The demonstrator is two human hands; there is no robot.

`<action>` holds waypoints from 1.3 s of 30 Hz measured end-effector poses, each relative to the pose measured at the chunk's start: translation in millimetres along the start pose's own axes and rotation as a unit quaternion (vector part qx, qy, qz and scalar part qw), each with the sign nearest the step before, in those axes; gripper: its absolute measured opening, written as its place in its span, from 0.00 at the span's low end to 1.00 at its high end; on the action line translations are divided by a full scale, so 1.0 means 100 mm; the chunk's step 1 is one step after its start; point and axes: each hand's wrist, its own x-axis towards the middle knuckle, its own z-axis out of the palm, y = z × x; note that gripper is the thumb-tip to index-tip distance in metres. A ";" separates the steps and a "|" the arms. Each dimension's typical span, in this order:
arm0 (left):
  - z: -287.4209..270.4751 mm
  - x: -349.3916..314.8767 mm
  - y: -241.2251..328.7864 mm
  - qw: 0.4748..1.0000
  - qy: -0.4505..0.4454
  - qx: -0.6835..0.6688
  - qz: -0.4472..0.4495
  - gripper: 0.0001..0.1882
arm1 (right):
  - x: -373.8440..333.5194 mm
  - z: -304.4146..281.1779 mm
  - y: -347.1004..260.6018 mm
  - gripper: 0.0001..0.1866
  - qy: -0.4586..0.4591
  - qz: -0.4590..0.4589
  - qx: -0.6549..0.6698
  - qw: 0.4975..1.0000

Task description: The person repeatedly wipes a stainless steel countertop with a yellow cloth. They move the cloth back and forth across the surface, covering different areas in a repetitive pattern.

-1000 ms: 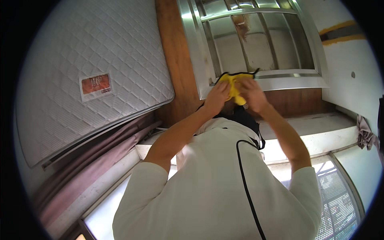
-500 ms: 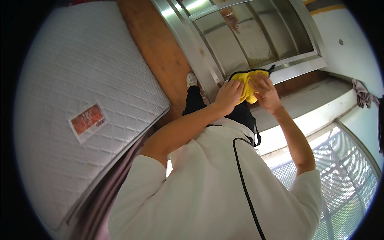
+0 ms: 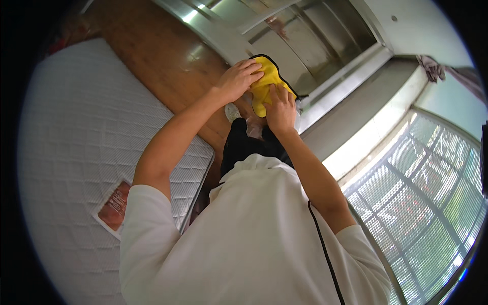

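Between my two hands is a yellow cleaning cloth (image 3: 265, 87) with a black edging. My left hand (image 3: 240, 79) grips its upper left part, fingers curled over the fabric. At the cloth's lower right, my right hand (image 3: 280, 109) holds it with bent fingers. A loose fold of the cloth hangs down between the hands. Just beyond them lies a shiny metal frame (image 3: 330, 96) with grey metal panels (image 3: 284, 53) inside; the cloth overlaps its near corner. Whether the cloth touches the metal I cannot tell.
To the left, a white quilted mattress (image 3: 86, 127) carries a red-and-white printed label (image 3: 116, 207). Brown wooden flooring (image 3: 152, 56) runs between mattress and metal frame. A ledge (image 3: 356, 122) and a meshed window (image 3: 427, 198) are on the right. My shoe (image 3: 232, 112) stands near the frame.
Both hands have shifted left with the cloth, which is now spread more upright between them. My view has turned, so the mattress and frame sit differently in it.
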 end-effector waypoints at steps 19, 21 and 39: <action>0.00 0.16 0.16 0.996 -0.002 0.033 -0.080 0.28 | -0.09 0.03 0.26 0.34 0.045 -0.074 -0.042 0.995; -0.05 0.16 0.19 0.993 -0.060 0.040 -0.096 0.33 | -0.21 0.00 0.28 0.33 0.020 -0.071 -0.077 0.994; -0.07 0.27 -0.23 0.991 -0.059 -0.124 0.007 0.40 | 0.06 -0.05 0.05 0.38 0.026 -0.019 -0.009 0.999</action>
